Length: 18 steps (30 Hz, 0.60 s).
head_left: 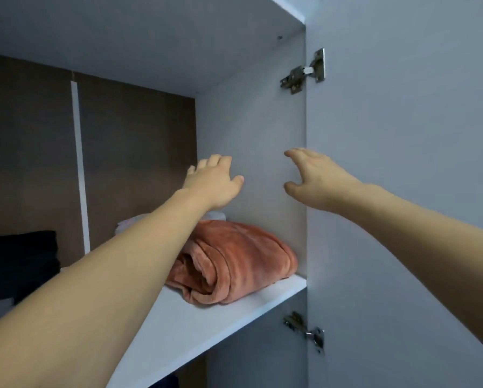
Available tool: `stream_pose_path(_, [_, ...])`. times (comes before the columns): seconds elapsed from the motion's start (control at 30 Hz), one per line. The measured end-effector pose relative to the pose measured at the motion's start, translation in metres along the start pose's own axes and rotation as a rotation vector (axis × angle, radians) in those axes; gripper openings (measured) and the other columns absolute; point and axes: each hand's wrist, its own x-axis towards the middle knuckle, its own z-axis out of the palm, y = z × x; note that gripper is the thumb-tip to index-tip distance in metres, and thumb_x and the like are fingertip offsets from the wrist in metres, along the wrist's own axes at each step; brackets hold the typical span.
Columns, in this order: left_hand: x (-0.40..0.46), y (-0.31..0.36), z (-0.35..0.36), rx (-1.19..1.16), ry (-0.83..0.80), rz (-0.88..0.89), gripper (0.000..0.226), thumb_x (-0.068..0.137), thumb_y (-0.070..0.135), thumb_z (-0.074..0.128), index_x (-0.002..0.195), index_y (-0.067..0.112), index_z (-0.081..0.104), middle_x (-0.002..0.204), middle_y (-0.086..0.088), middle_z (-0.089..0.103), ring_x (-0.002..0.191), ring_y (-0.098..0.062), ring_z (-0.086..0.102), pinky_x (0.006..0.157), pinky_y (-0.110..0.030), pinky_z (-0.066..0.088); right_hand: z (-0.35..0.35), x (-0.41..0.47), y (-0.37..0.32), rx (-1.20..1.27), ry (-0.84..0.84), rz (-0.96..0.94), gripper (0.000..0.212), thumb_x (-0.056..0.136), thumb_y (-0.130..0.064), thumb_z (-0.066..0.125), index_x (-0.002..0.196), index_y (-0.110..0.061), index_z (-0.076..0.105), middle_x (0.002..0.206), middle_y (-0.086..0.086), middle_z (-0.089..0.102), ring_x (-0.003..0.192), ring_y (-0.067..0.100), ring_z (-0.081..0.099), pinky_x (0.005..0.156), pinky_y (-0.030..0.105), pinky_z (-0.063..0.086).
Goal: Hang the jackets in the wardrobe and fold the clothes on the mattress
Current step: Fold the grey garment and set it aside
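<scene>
I look into the upper compartment of a white wardrobe. A folded orange fleece garment [231, 261] lies on the white shelf [234, 312] against the right inner wall. My left hand [215, 183] hovers above and behind it, fingers relaxed, holding nothing. My right hand [313, 177] hangs in the air at the same height, fingers spread and slightly curved, empty, just in front of the wardrobe's side panel edge. A pale folded item [131, 222] shows behind my left forearm, mostly hidden.
The open wardrobe door [402, 163] stands at the right with two metal hinges [304, 72]. A folded black stack [19, 261] lies on the shelf at the left. The brown back panel [136, 149] and the upper shelf board [122, 37] close the compartment.
</scene>
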Motion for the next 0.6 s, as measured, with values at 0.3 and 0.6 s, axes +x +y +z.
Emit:
stream_pose_path(0.3, [-0.05, 0.188, -0.025, -0.206, 0.262, 0.283, 0.069, 0.099, 0.047, 0.044, 0.156, 0.018, 0.019, 0.159, -0.009, 0.021, 0.144, -0.032, 0.022, 0.119, -0.049, 0.018, -0.124, -0.141, 0.094, -0.275, 0.191, 0.036, 0.065, 0.092, -0.027, 0.056, 0.149, -0.008, 0.032, 0.159, 0.011, 0.026, 0.146, 0.026, 0.022, 0.121, 0.036, 0.004])
stream_pose_path(0.6, [-0.121, 0.432, -0.04, -0.398, 0.514, 0.488, 0.065, 0.095, 0.044, 0.04, 0.154, 0.016, 0.03, 0.152, -0.014, 0.034, 0.141, -0.035, 0.029, 0.118, -0.059, 0.013, -0.232, -0.301, 0.215, -0.531, 0.208, 0.053, 0.068, 0.092, -0.029, 0.055, 0.152, -0.009, 0.03, 0.161, 0.008, 0.024, 0.15, 0.024, 0.017, 0.124, 0.038, 0.004])
